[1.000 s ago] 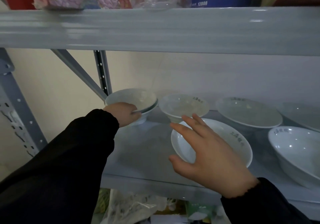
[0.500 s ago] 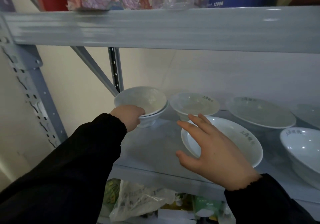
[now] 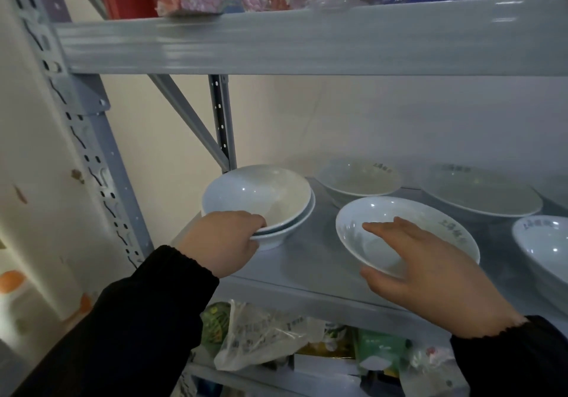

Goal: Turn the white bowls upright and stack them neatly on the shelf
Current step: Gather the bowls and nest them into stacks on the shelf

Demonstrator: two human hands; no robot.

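Head camera: on the grey shelf (image 3: 307,261), the left hand (image 3: 226,243) gripped the near rim of a two-bowl stack (image 3: 261,193) at the left end. The right hand (image 3: 430,273) lay spread over the next bowl (image 3: 408,227), upright, thumb beneath its near rim; whether it had clamped was unclear. Hard, glazed, likely slippery and breakable, each seemed best pinched at the rim.
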